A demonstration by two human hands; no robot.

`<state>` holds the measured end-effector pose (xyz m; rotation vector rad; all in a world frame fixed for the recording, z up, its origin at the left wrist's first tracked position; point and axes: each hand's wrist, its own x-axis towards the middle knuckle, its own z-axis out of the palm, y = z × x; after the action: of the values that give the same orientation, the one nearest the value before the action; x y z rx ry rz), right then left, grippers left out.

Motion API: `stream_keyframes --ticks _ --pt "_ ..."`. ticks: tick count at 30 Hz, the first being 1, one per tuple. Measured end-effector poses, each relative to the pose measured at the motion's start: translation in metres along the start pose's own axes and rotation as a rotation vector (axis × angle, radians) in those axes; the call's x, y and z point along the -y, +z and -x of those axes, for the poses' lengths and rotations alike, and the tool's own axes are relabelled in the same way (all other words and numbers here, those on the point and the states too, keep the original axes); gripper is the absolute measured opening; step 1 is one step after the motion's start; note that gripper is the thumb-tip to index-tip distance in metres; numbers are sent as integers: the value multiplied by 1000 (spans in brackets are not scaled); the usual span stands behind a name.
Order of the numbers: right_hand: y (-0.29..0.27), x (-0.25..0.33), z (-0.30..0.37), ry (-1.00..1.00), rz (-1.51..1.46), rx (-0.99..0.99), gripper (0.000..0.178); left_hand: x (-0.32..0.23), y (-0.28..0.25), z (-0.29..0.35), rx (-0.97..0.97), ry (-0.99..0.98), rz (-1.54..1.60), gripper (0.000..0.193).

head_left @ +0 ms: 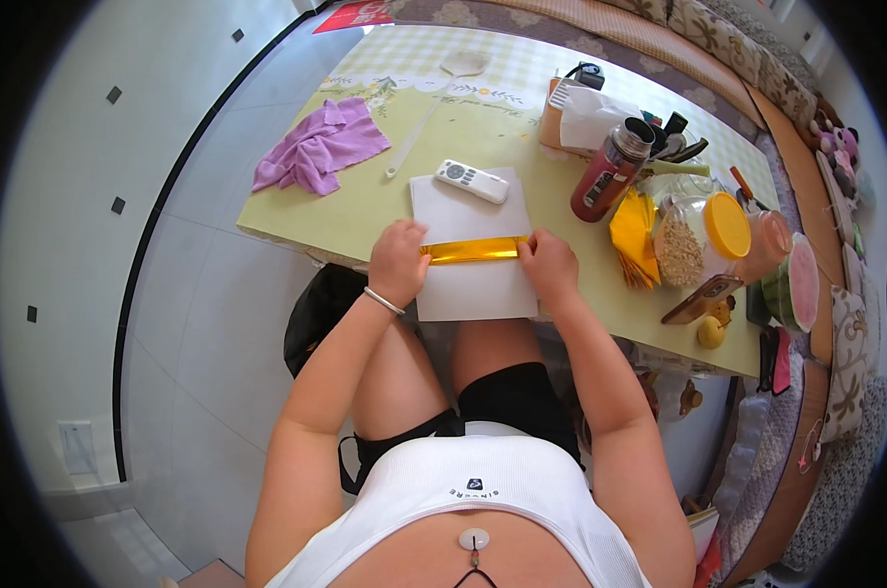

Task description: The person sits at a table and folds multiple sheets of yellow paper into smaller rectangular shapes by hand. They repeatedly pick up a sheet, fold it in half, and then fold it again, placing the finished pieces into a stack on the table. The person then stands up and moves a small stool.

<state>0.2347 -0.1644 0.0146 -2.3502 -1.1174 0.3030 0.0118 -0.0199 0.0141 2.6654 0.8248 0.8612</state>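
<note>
A shiny gold strip of foil paper is stretched flat across a white sheet of paper. My left hand pinches the strip's left end, and my right hand pinches its right end, thumb on top. The sheet's near part reaches past the table's front edge, above my thighs. On its far part lies a white remote control with dark buttons. A silver bangle circles my left wrist.
A crumpled purple cloth and a long white fly swatter lie on the patterned table. To the right stand a dark red thermos, folded gold papers, a yellow-lidded jar, a phone and a cut watermelon.
</note>
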Motion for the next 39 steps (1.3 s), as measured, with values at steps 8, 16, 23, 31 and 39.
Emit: stream_keyframes --ticks 8,16,23,31,39 --pt "39 14 26 -791 233 3 59 -3 5 -10 326 509 -375 47" --pt "6 -31 26 -672 287 -7 54 34 -22 28 437 373 -421 65" --pt "-3 13 5 -792 702 60 31 -21 -30 -13 404 254 -260 30" --pt "1 6 -26 -792 424 86 16 -59 42 -34 191 413 -417 9" --pt "-23 -7 -19 -484 -156 -8 66 -65 12 -61 181 209 -228 11"
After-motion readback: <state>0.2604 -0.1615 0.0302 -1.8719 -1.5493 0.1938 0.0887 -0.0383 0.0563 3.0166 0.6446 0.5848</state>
